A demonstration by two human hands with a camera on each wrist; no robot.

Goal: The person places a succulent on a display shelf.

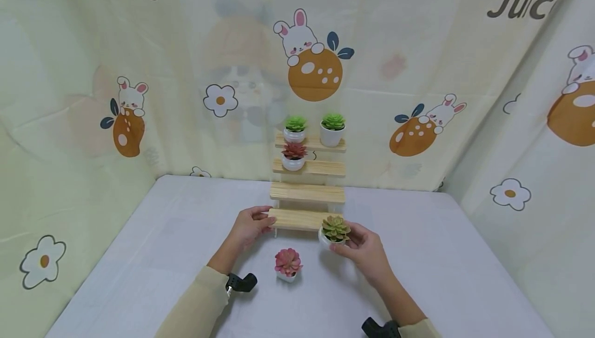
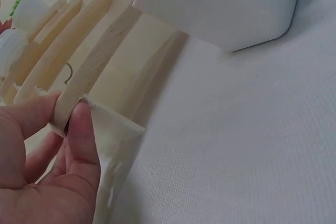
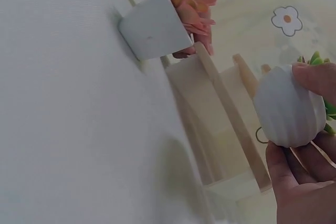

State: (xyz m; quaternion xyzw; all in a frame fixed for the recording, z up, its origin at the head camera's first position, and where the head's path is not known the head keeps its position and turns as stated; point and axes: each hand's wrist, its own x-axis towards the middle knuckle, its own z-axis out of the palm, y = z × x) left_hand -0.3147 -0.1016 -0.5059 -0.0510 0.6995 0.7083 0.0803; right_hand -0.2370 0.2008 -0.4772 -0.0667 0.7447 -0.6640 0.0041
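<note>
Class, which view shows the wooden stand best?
The head view: there the wooden stand faces the camera, all four shelves visible. The left wrist view shows it slanted, one shelf gripped by the left hand; the right wrist view shows it partly behind a held pot.

Two sleeved arms (image 1: 197,302) reach forward, the left hand (image 1: 249,229) pinching with bent fingers (image 2: 83,135), the right hand (image 1: 369,255) angled inward, its fingers curled in a grip.

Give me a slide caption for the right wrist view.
Right-hand fingers grip a ribbed white pot near a wooden stand, a potted pink succulent on the white tabletop.
</note>
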